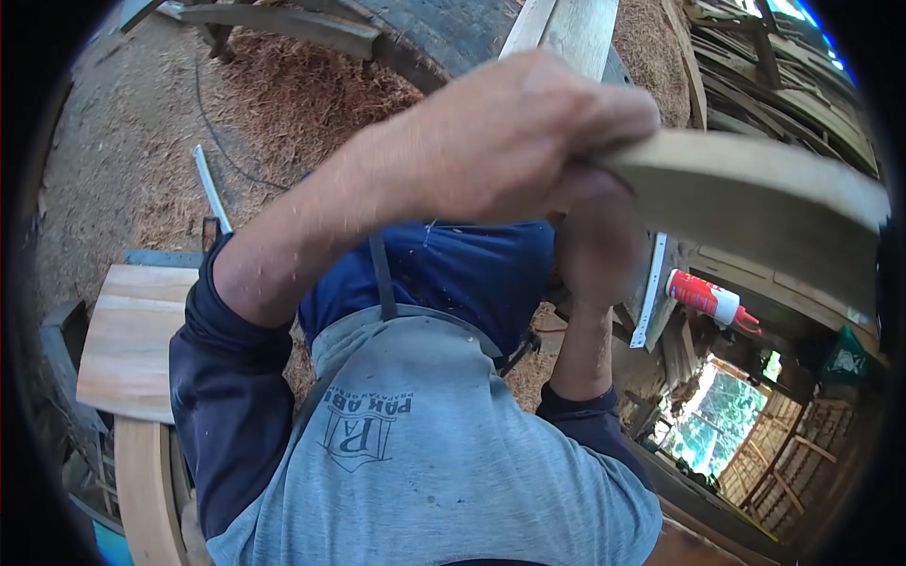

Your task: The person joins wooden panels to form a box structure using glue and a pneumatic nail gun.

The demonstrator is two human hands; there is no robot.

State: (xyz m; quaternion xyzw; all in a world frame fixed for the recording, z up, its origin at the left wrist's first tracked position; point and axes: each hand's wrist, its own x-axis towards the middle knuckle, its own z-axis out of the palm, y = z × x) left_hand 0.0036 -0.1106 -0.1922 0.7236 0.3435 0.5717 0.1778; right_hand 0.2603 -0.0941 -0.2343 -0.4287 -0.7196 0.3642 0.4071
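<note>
A thick pale wooden board [755, 203] slants from the middle toward the right rim, its near end at my hands. My left hand [528, 137] reaches across to the right, closed on the end of the board with its fingers over the upper edge. Just below, my right hand [604, 231] is closed against the same end from underneath; motion smears it, and its fingers are partly hidden. Behind my left hand, lighter planks [578, 38] lie on a dark work surface [439, 38].
Wood shavings [293, 104] cover the floor, crossed by a dark cable [212, 123]. Cut boards [137, 340] stand at the left, near a metal strip [211, 189]. At the right are a red-and-white bottle [703, 297], a white strip [649, 292] and stacked timber [783, 85].
</note>
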